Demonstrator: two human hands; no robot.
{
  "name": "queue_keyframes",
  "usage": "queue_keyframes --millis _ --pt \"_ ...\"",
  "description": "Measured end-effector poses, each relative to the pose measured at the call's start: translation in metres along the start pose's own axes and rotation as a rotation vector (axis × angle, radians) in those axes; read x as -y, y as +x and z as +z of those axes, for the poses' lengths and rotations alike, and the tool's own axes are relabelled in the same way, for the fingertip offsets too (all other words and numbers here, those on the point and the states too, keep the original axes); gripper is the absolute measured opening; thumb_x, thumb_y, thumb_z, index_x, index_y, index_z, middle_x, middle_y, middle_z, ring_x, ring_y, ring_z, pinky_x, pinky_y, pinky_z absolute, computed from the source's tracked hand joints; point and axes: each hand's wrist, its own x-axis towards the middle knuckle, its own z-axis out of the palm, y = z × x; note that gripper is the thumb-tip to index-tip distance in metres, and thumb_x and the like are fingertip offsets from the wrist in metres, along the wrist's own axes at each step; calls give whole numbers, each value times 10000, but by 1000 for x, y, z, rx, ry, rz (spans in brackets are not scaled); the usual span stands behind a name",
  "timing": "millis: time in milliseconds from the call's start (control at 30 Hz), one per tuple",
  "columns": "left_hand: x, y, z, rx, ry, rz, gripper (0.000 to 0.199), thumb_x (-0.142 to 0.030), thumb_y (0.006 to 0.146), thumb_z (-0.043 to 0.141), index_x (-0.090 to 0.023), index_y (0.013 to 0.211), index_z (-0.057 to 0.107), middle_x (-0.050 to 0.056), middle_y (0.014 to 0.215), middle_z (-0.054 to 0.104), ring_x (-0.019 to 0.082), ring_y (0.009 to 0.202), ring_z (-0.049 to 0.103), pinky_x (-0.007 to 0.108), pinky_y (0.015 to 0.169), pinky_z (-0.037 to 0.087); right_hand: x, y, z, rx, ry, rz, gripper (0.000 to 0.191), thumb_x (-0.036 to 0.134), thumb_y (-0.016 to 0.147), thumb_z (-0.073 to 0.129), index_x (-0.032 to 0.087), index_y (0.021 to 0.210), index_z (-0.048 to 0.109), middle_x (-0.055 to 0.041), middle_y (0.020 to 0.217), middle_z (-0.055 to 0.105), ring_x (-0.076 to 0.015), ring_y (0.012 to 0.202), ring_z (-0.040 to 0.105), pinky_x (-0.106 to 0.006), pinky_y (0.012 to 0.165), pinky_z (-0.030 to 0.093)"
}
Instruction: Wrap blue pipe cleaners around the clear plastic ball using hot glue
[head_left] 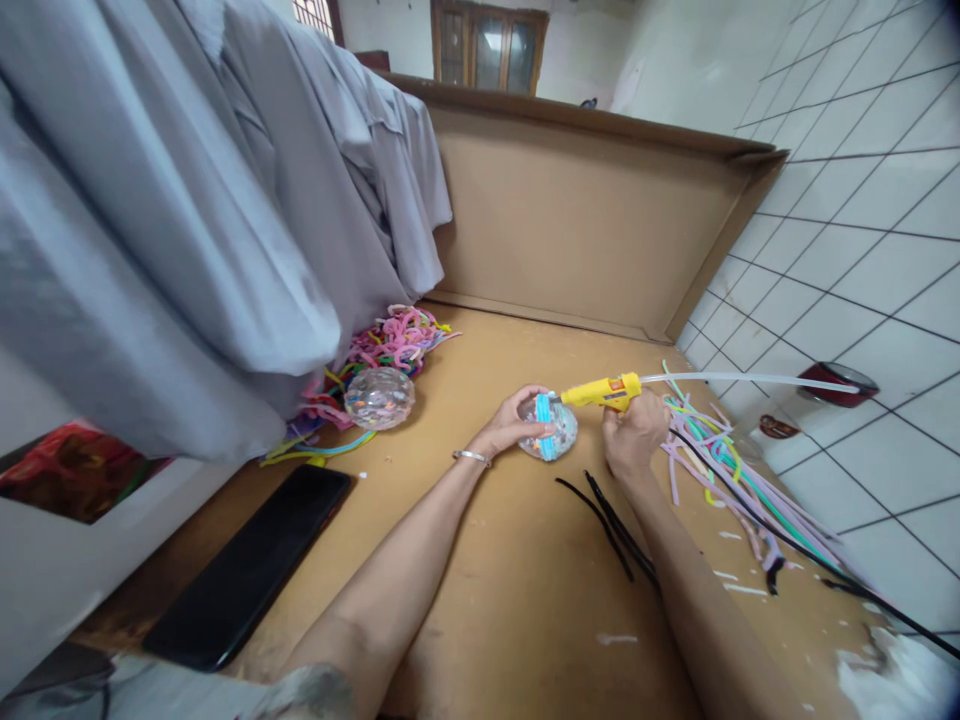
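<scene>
My left hand [517, 421] is wrapped round a clear faceted ball [562, 436] with bright blue strips [546, 440] standing across its side. In my right hand [637, 432] is a yellow hot glue gun [600, 392], its tip pointing left and right at the upper edge of the blue strips. Whether the tip touches them I cannot tell. A long translucent glue stick [739, 377] juts from the gun's back. Below, between my forearms, lie several black pipe cleaners [611, 520].
At left stand a second clear ball [380, 399], a heap of colourful pipe cleaners [397, 340] and a black phone [251, 565]. More pipe cleaners [705, 450] and the black cord [780, 535] lie right, by the tiled wall [885, 260]. Cardboard [570, 210] and grey cloth [247, 190] bound the table.
</scene>
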Motion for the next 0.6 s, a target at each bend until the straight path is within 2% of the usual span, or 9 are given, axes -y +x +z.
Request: queue_keyframes --millis 167,400,600 --pt "0 0 0 -3 -5 4 697 -344 467 898 -149 1059 587 35 947 626 164 865 588 281 833 457 -1 1 -1 24 2 -2 49 199 738 493 218 782 484 -93 826 570 -277 830 497 -406 771 367" --pt "3 1 -1 0 12 3 706 -350 471 898 -151 1070 582 37 953 622 163 867 583 280 828 453 -1 2 0 -4 -11 5 42 192 743 486 225 752 461 -87 798 570 -264 793 499 -380 731 361" --pt "1 0 0 18 23 -4 701 -370 473 894 -155 1066 585 37 947 617 165 867 573 277 825 445 -1 1 0 -8 -14 -5 42 195 746 486 223 769 467 -83 812 576 -267 810 506 -388 753 366"
